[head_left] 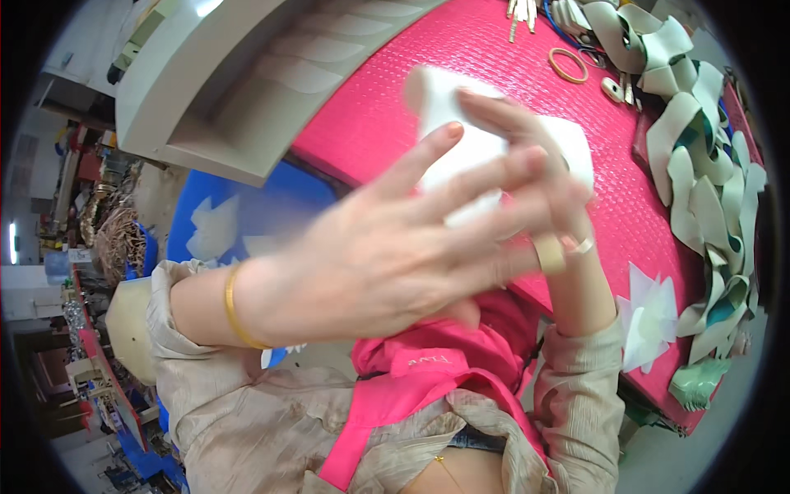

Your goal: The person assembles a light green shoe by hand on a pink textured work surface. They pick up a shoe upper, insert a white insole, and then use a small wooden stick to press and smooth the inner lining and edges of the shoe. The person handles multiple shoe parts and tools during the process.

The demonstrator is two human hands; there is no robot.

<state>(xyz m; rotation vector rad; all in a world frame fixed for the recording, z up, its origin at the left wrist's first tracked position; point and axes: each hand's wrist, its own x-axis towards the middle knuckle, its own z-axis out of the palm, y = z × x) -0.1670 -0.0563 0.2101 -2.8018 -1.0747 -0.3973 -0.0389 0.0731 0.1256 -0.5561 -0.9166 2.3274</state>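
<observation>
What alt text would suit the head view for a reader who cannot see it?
Two hands, the left hand over the right hand, hold a white foam piece above a pink table. Pale cut strips pile along its right edge.

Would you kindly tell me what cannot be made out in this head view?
- White piece: motion blur and the left hand in front hide its shape and material.
- Right hand: mostly behind the left hand and the piece, so its grip is unclear.
- Small metal tools on the pink table: cut off by the top edge.
- Strip pile: bent at the fisheye rim, so no count is possible.
</observation>
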